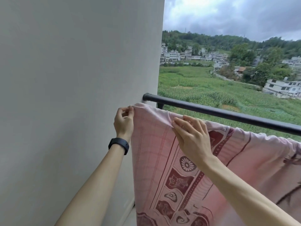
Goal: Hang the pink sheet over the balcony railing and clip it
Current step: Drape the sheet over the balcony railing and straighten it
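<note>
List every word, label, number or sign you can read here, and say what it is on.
No text can be read.
The pink sheet carries only printed flowers and borders, no letters.
The black wristband shows a blank face.
The far houses are too small to show any sign.

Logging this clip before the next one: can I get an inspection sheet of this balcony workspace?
Surface: black railing fixed to grey wall.
Job's things: pink sheet held up in front of the railing, top rail uncovered; no clip seen.
Clutter: nothing seen.
Grippers: left hand pinches the sheet's corner; right hand pinches its top edge.
Cables: nothing seen.
Surroundings: green field, houses, cloudy sky; black wristband on left wrist.
</note>
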